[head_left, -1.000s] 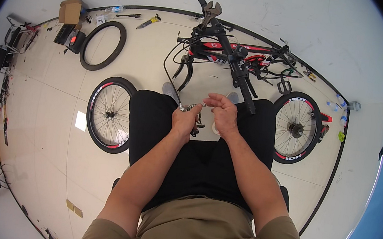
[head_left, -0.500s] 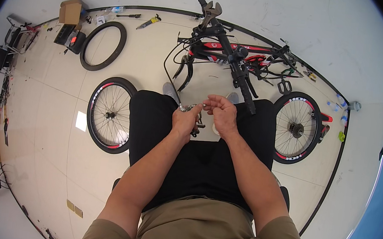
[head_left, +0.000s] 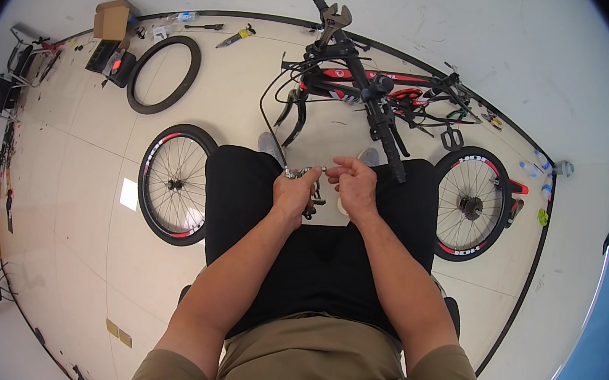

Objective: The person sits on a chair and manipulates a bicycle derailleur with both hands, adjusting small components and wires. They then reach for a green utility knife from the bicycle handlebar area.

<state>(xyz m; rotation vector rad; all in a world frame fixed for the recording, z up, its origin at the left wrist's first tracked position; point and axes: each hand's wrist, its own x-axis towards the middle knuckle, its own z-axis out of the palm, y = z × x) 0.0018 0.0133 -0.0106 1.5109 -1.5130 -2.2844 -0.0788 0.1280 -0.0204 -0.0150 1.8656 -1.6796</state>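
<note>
My left hand (head_left: 290, 197) grips a small silver-and-black bicycle mechanism (head_left: 309, 210), held between my thighs; a black cable (head_left: 273, 132) runs up from it toward the handlebar. My right hand (head_left: 356, 193) is just beside it, fingers curled toward a small metal end near my left thumb; what they hold, if anything, is too small to make out. Beyond my hands, the red-and-black bicycle frame (head_left: 335, 73) lies with its black fork and handlebar (head_left: 359, 70) toward me. An adjustable wrench (head_left: 336, 19) rests on the handlebar. A pale round object (head_left: 342, 209) is partly hidden below my right hand.
Detached wheels flank my legs, left (head_left: 175, 184) and right (head_left: 469, 205). A loose tire (head_left: 133, 87), open cardboard box (head_left: 111, 15) and black toolbox (head_left: 103, 56) are at back left. Bottles (head_left: 529, 168) and small tools (head_left: 492, 119) line the right wall.
My right hand's fingers have shifted slightly right and down, away from the small metal end by my left thumb. My left hand and its grip look the same.
</note>
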